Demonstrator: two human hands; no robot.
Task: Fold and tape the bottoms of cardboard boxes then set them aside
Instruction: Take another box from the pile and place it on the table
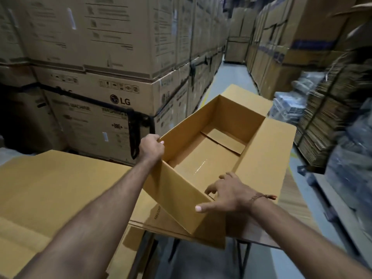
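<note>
An open-topped brown cardboard box (pixel 211 117) stands in front of me with its top flaps spread out, and a strip of clear tape shines along its inner bottom seam. My left hand (pixel 152 146) grips the top corner of the box's left wall. My right hand (pixel 223 193) holds the near edge of the box, thumb outside on the near flap and fingers curled over into the inside.
Another brown cardboard box (pixel 50 188) lies at my left, and flat cardboard sheets (pixel 161 220) sit under the open box on a table with dark legs (pixel 243 256). Tall stacks of printed cartons (pixel 96 81) line both sides of a grey aisle (pixel 231 75). Bundled flat cardboard (pixel 322 121) stands at right.
</note>
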